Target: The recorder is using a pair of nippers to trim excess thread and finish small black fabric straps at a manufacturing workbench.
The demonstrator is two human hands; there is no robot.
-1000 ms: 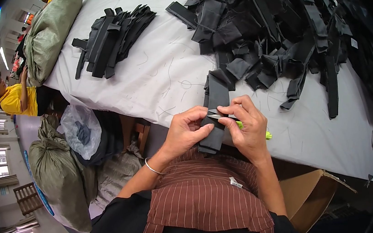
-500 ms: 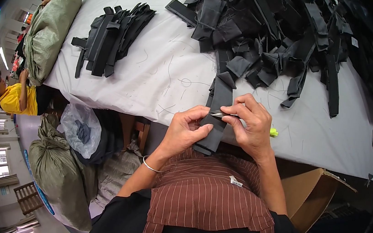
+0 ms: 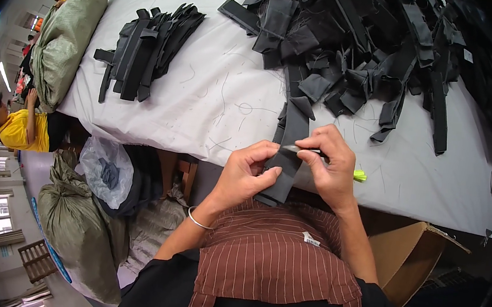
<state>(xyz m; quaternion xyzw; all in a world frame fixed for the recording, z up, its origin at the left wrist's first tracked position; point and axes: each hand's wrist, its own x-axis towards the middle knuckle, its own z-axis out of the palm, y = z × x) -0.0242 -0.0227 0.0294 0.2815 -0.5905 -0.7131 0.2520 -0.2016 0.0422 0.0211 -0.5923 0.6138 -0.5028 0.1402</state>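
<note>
Your left hand [image 3: 250, 172] grasps a dark strip [image 3: 282, 179] by its left edge, thumb laid on the upper face and fingers curled around the side. Your right hand [image 3: 327, 163] pinches a small pointed tool [image 3: 290, 148] between thumb and forefinger, its metal tip at the strip, just beside the left fingertips; whether the tip touches the cloth cannot be told. The strip lies between your two hands at the near edge of the bench [image 3: 202, 112] — its lower end out past that edge, above your striped apron [image 3: 276, 260], its upper end on the white cover, reaching toward the heap [image 3: 343, 43] of similar dark pieces. A smaller stack [image 3: 148, 51] of strips lies to the left, well apart from the heap, and loose threads [image 3: 223, 99] are scattered between stack and hands. A bright green piece [image 3: 359, 176] shows just right of your right hand. You wear a bangle [image 3: 198, 219] on the left wrist. Below the bench, a full sack [image 3: 77, 225] and a clear bag [image 3: 105, 168] stand at left, an open carton [image 3: 409, 263] at right. Farther left — beside another sack [image 3: 67, 42] — is a co-worker [image 3: 18, 129] in yellow.
</note>
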